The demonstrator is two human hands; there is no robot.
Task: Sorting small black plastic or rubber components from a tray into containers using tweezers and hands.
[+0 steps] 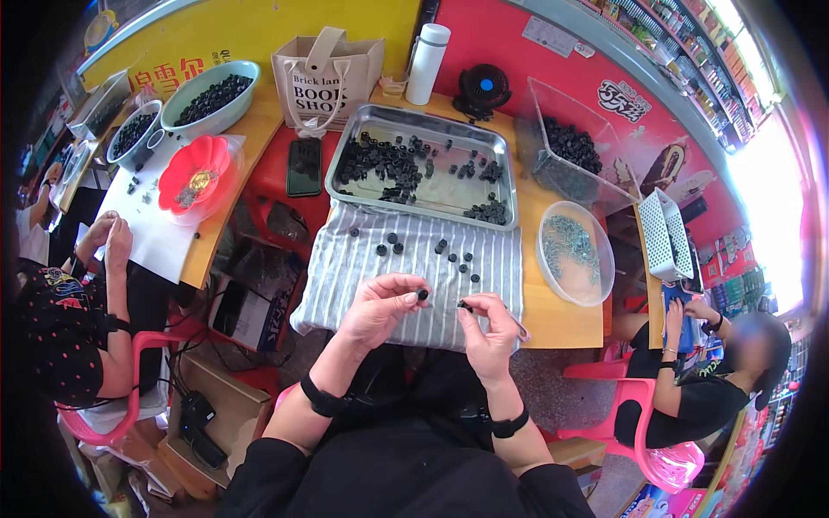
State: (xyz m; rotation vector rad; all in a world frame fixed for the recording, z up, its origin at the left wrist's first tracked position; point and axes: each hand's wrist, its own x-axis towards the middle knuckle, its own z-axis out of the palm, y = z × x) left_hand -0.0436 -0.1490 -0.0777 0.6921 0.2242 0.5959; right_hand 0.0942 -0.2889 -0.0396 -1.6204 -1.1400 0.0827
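Observation:
My left hand [376, 312] pinches a small round black plastic cap [422, 294] between thumb and fingertips. Close by on the right, my right hand [489, 338] is closed on a small dark piece [465, 306], mostly covered by its fingers. Both hands hover over a grey-and-white striped cloth [345, 272]. Several loose black caps [393, 238] lie scattered on that cloth beyond my hands. Behind them, a metal tray [423, 214] holds many more black parts in heaps.
A round clear tub [604, 285] of small metal pieces stands right of the cloth, below a clear bin [540, 104] of black parts. A phone [304, 168], tote bag [363, 65], white bottle [427, 69] and small fan [484, 89] are beyond. People sit at both sides.

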